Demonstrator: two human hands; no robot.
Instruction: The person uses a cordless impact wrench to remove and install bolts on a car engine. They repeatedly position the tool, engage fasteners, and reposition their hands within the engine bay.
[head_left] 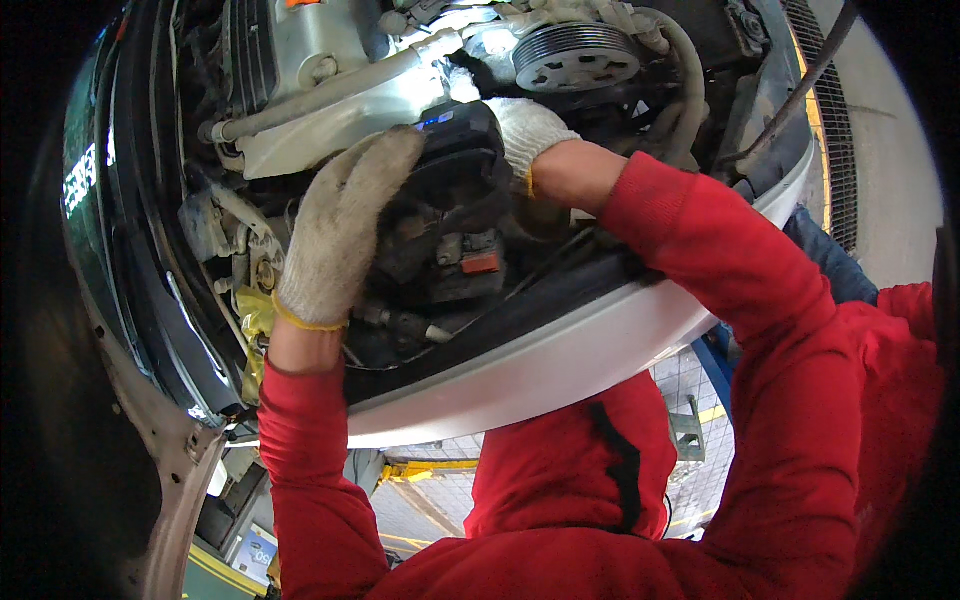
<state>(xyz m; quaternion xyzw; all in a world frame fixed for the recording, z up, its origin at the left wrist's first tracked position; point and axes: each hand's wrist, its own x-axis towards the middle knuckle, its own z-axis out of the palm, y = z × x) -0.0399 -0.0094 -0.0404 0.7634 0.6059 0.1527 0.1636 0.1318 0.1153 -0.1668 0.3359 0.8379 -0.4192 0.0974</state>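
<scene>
Near: white car panel (560,362). Beyond it, gloved left hand (340,220): fingers together, nearly straight, tips at left side of black device (462,150); firm hold cannot be told. Device lies between both hands. Gloved right hand (528,138), just right: fingers hidden, opening and hold unclear. Far right: grooved wheel (578,68)

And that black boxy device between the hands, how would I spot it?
Above the curved white car panel, find the left hand and right hand, both in off-white knitted gloves. Between them sits the black, boxy device. Glowing blue lights set it apart from the round, grey, grooved pulley at its upper right.
</scene>
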